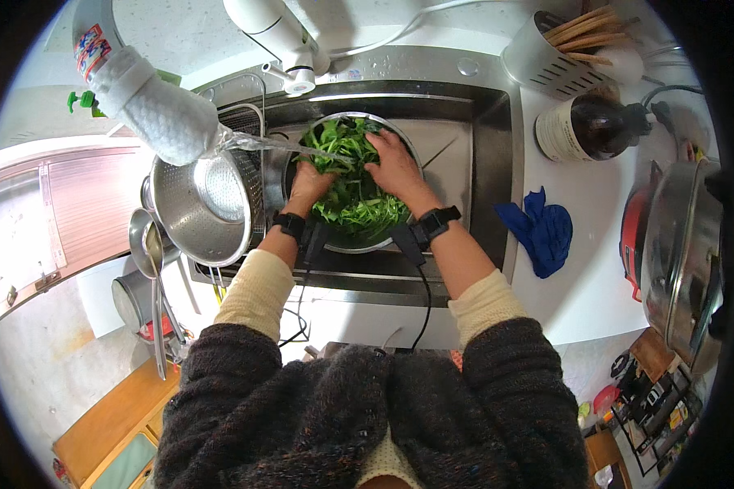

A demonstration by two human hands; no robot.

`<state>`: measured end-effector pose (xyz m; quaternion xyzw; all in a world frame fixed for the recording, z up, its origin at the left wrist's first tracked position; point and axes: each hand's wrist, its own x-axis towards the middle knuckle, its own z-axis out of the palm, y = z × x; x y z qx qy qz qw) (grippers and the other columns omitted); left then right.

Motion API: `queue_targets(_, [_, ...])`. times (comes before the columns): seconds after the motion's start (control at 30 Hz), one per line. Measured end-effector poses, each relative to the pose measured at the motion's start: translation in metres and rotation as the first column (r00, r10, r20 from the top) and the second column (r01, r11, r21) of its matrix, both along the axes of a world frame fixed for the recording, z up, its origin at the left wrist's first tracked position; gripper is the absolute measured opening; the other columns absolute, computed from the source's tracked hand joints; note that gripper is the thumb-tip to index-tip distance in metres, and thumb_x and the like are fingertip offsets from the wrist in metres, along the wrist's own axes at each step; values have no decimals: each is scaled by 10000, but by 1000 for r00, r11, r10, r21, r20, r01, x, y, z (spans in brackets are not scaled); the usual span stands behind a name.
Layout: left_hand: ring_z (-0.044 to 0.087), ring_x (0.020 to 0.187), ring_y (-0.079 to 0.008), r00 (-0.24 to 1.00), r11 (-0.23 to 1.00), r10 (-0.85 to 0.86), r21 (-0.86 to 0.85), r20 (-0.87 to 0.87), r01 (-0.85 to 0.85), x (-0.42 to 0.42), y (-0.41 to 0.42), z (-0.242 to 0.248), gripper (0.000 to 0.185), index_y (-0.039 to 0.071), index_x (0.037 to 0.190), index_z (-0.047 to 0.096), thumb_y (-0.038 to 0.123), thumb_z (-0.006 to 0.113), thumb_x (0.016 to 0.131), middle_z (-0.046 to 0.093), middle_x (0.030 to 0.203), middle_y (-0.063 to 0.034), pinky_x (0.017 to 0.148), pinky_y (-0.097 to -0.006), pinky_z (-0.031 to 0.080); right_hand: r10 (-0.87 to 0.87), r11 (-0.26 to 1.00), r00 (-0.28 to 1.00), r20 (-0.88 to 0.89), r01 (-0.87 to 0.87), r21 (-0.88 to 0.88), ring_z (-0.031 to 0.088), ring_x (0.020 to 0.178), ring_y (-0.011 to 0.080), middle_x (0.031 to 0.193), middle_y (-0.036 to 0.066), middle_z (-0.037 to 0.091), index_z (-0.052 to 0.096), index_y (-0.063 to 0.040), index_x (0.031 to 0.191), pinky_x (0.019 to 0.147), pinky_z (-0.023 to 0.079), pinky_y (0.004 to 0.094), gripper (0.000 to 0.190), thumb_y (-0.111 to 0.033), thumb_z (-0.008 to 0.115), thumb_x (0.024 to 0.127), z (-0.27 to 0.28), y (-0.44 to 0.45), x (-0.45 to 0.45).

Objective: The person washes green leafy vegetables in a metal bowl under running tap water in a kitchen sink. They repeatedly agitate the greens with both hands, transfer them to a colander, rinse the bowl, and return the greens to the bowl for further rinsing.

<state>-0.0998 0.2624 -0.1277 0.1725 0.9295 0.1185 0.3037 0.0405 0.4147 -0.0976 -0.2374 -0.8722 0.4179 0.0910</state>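
A round metal basin (367,249) sits in the stainless steel sink (495,244), with leafy green vegetables (364,211) inside. Water runs from the cloth-wrapped faucet (159,113) at upper left onto the leaves. My left hand (312,183) is in the basin's left side, its fingers hidden among the greens. On the right side, my right hand (394,164) rests its spread fingers against the leaves; whether it grips any cannot be told. Each wrist wears a black strapped device with a cable. Left of the basin, a perforated metal colander (208,238) stands tilted on a wire rack.
A blue cloth (544,235) lies on the counter right of the sink. Behind it are a dark brown bottle (599,128) and a slotted utensil holder (529,52). A lidded pan (667,244) stands far right; ladles (153,244) hang at left. A white tap (300,73) overhangs the sink's back edge.
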Motion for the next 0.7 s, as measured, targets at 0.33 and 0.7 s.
queue_targets(0.33, [32,1390,-347,462,492,-870,-249,-172,834,45,57,5,993,243,1423,266,483,769,601,68,1518,-74,931,-723,254,-106,974,976,189,64,218,456,1145,356,1326,193,397,296,-104,1382,889,443,434,646,-44,580,804,-13,20,42])
queue_targets(0.7, [-94,1365,-425,903,868,-403,-251,152,429,67,37,4,975,186,1414,306,714,603,650,-17,1508,-182,992,-659,219,-28,996,937,349,-4,91,580,954,388,1418,170,315,69,-205,1461,690,509,436,877,72,493,745,-19,24,46])
